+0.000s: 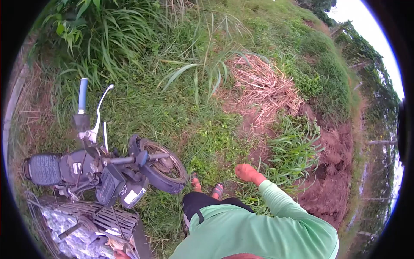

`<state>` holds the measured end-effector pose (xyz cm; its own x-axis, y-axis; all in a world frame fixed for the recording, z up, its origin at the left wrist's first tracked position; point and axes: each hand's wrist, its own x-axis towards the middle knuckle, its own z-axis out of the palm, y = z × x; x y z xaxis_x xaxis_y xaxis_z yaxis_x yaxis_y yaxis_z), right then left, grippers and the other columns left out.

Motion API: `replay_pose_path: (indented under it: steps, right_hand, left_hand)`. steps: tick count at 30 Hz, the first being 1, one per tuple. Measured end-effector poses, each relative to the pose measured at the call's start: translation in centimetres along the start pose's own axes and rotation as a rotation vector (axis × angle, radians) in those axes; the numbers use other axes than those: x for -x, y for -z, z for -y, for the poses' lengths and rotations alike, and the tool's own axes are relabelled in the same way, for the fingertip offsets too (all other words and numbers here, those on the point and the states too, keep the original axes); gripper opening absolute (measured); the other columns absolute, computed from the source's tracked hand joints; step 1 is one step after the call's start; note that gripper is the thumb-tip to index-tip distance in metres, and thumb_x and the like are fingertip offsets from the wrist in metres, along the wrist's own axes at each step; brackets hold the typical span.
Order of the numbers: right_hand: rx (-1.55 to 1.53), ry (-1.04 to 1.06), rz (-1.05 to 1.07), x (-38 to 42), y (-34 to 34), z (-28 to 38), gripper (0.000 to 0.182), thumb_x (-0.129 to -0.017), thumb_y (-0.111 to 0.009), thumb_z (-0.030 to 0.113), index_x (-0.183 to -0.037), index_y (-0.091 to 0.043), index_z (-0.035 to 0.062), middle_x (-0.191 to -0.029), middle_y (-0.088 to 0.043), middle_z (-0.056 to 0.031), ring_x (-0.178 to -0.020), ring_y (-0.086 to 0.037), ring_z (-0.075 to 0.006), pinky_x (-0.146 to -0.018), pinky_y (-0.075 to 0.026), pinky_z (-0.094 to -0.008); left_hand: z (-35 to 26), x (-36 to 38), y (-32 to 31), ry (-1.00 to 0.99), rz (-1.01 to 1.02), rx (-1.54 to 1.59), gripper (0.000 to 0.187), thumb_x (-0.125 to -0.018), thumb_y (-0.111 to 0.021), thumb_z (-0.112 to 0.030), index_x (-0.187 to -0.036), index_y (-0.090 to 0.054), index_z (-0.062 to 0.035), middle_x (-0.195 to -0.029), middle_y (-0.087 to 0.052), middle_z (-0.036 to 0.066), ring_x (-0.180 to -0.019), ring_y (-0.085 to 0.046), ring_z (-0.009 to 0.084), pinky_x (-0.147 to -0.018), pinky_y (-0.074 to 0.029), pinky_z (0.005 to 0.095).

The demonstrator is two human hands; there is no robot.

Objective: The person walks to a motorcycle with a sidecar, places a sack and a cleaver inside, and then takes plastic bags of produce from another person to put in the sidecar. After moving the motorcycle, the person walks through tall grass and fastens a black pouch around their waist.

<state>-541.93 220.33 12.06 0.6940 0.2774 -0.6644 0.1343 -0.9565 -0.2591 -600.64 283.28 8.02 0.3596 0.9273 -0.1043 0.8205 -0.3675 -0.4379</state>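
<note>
Holding the right grip clenched in mid-air, out over the grass, with nothing showing inside. Reaching low with the left grip, down to the cart, close by a pale brown thing too blurred to name. Cut off by the lower edge of the view there, so can't tell whether clenched, released or grasping. Judging by the reach, busy at the cart on the left, with the right arm swung out, perhaps for balance. Calling for care on that left side: feeling past the slats, and clearing them before any lift. Near that reach, seeing plastic bunched and crinkled inside the cart. Further out, finding the bike right beside the cart, seat at far left, handlebar and lever jutting up the view, front wheel pointing towards the feet. Standing just beside the tyre, sandal on at least one side. Beyond, spotting dry stalks heaped past the grass, then bare brown soil off to the right, rough and broken.
</note>
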Motion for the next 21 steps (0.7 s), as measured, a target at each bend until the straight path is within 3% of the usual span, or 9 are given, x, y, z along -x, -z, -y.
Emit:
replay_pose_path:
  steps: [1,5,10,15,16,17,18,19,21]
  right_hand:
    - [0.03,0.054,-0.008,-1.6,2.0,2.4,0.028,-0.092,-0.061,0.03,-0.11,-0.07,0.0093,-0.105,-0.072,-0.0176,-0.1,-0.068,-0.0355,-0.089,-0.054,-0.0421]
    - [-0.016,0.309,-0.101,-9.5,8.8,12.5,0.032,-0.092,-0.063,0.029,-0.114,-0.065,0.0061,-0.108,-0.069,-0.0219,-0.103,-0.065,-0.0411,-0.09,-0.052,-0.0467]
    - [0.02,0.747,-0.27,-13.0,21.0,32.8,0.033,-0.095,-0.063,0.022,-0.122,-0.064,0.0021,-0.11,-0.072,-0.0191,-0.102,-0.07,-0.0336,-0.09,-0.056,-0.0402]
    - [0.133,1.341,-0.78,-12.7,28.2,52.2,0.033,-0.093,-0.065,0.025,-0.117,-0.066,0.0025,-0.111,-0.069,-0.0163,-0.1,-0.068,-0.0347,-0.089,-0.055,-0.042]
    - [0.141,1.398,-0.809,-12.9,28.6,55.5,0.031,-0.092,-0.066,0.026,-0.114,-0.067,0.0041,-0.108,-0.069,-0.0154,-0.097,-0.067,-0.0345,-0.085,-0.055,-0.043]
    - [0.333,1.176,-0.654,-10.5,29.2,58.5,0.03,-0.096,-0.059,0.032,-0.11,-0.068,0.0074,-0.108,-0.069,-0.0143,-0.093,-0.068,-0.0309,-0.081,-0.054,-0.0404]
    - [0.281,1.361,-0.702,-13.1,29.2,60.5,0.031,-0.089,-0.066,0.038,-0.102,-0.069,0.0091,-0.104,-0.064,-0.0107,-0.112,-0.058,-0.0343,-0.079,-0.048,-0.0636]
    - [0.716,1.458,-0.768,-13.4,29.2,61.5,0.024,-0.097,-0.055,0.035,-0.101,-0.069,0.0161,-0.102,-0.066,-0.0089,-0.106,-0.059,-0.0302,-0.08,-0.049,-0.0585]
    - [0.784,1.369,-0.744,-15.4,27.3,62.5,0.024,-0.098,-0.053,0.036,-0.1,-0.069,0.0178,-0.102,-0.066,-0.0082,-0.103,-0.059,-0.0294,-0.08,-0.049,-0.0572]
  left_hand:
    - [-4.3,0.1,10.4,0.206,0.151,0.362,0.05,-0.098,-0.047,-0.041,-0.123,-0.065,-0.001,-0.101,-0.069,0.031,-0.091,-0.066,0.0498,-0.081,-0.051,0.0568]
    - [-3.3,-0.1,8.7,0.159,0.132,0.357,0.052,-0.1,-0.044,-0.049,-0.133,-0.06,-0.0128,-0.106,-0.07,0.025,-0.091,-0.067,0.0463,-0.077,-0.051,0.058]
    - [-3.8,0.0,9.7,0.229,0.134,0.333,0.054,-0.097,-0.046,-0.052,-0.136,-0.058,-0.0179,-0.107,-0.073,0.02,-0.09,-0.069,0.0454,-0.077,-0.054,0.056]
    - [-4.2,0.1,10.2,0.322,0.16,0.412,0.054,-0.098,-0.048,-0.05,-0.134,-0.06,-0.0125,-0.104,-0.073,0.018,-0.093,-0.069,0.0405,-0.08,-0.052,0.053]
    - [-4.3,0.1,10.7,0.335,0.178,0.426,0.054,-0.098,-0.049,-0.05,-0.135,-0.06,-0.0125,-0.103,-0.073,0.018,-0.092,-0.069,0.0395,-0.081,-0.052,0.0523]
    - [-4.3,0.1,10.7,0.336,0.163,0.43,0.054,-0.098,-0.049,-0.05,-0.135,-0.06,-0.0127,-0.103,-0.073,0.018,-0.092,-0.069,0.0394,-0.081,-0.052,0.052]
    - [-4.4,0.1,10.7,0.332,0.148,0.435,0.054,-0.098,-0.049,-0.05,-0.136,-0.059,-0.0128,-0.102,-0.073,0.018,-0.092,-0.069,0.0392,-0.081,-0.052,0.0517]
    - [-4.5,0.2,10.5,0.32,0.106,0.436,0.053,-0.098,-0.049,-0.05,-0.134,-0.06,-0.0135,-0.1,-0.073,0.018,-0.09,-0.069,0.0402,-0.079,-0.052,0.0522]
    - [-4.5,0.5,10.2,0.294,0.02,0.437,0.05,-0.098,-0.05,-0.049,-0.132,-0.061,-0.0148,-0.095,-0.074,0.018,-0.087,-0.069,0.042,-0.075,-0.053,0.053]
